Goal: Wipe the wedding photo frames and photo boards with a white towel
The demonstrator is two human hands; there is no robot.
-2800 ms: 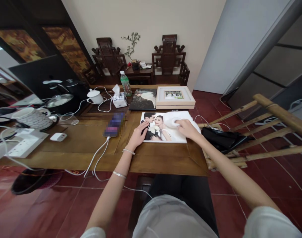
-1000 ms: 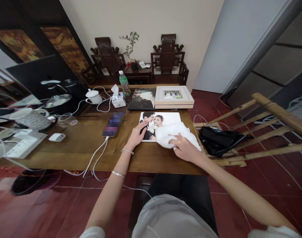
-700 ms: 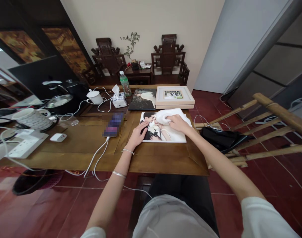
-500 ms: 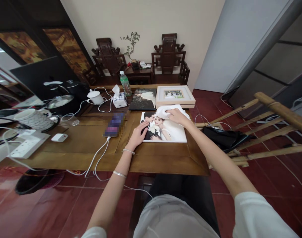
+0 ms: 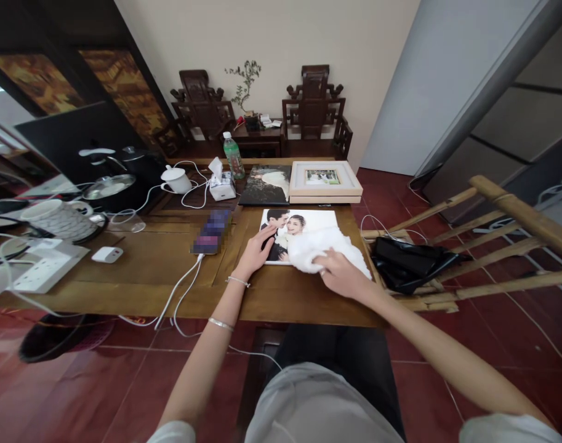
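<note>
A wedding photo panel (image 5: 317,216) lies flat near the front edge of the wooden table (image 5: 281,301). My left hand (image 5: 257,249) rests on the panel's left side with its fingers stretched out. Bunched in my right hand (image 5: 340,274) is a fluffy white cloth (image 5: 329,243), which covers the panel's lower right part and hangs past its right edge. Behind the panel lie a dark photo panel (image 5: 266,187) and, to its right, a pale picture frame (image 5: 327,181) that looks stacked on another.
A phone (image 5: 211,232) on a white cable lies left of the panel. Farther left are a tissue box (image 5: 222,186), a bottle (image 5: 233,155), a lidded cup (image 5: 176,179), a charger (image 5: 108,255) and a power strip (image 5: 45,267). A bamboo chair (image 5: 516,240) holding a black bag (image 5: 412,261) stands at the right.
My right hand has drawn the white cloth from the photo panel's top edge toward me, to its lower right. My left hand stays in the same place.
</note>
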